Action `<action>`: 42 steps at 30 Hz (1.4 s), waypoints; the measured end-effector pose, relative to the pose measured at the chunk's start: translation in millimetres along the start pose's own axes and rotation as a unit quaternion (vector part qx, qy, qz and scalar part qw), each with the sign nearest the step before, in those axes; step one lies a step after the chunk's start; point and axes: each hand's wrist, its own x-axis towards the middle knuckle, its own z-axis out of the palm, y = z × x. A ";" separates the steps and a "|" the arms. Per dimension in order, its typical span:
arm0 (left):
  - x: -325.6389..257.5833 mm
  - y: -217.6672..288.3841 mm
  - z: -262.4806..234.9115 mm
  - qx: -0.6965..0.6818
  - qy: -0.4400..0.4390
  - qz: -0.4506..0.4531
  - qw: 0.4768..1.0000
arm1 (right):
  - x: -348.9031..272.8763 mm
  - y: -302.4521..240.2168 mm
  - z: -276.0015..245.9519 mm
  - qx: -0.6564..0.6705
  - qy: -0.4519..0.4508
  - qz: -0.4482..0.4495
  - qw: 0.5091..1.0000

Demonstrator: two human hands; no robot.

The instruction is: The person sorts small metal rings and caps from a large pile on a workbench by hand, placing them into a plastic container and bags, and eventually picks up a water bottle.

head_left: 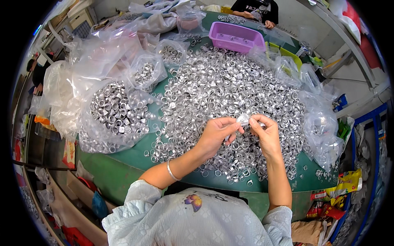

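My left hand (pixel 219 133) and my right hand (pixel 266 135) meet above the near part of a big heap of silver-coloured rings (pixel 213 88). Between their fingertips they pinch a small shiny silvery piece (pixel 243 119). It blends with the rings behind it, so its exact shape cannot be made out. Both hands are closed on it, thumbs against forefingers. Loose rings lie on the green tabletop (pixel 135 159) just below my wrists. To the left of my left hand, an open clear plastic bag (pixel 139 137) holds more rings.
Beyond the heap stand a purple plastic basket (pixel 238 37) and a yellow-green basket (pixel 283 51). Crumpled clear bags (pixel 322 131) line the right side. More plastic sheeting (pixel 98 57) covers the far left. Across the table, a person in black (pixel 258 12) has hands near more rings.
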 end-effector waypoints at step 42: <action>-0.8 -8.4 15.0 0.102 -0.055 -0.028 0.993 | -24.3 8.4 -14.2 0.043 0.027 -0.011 0.999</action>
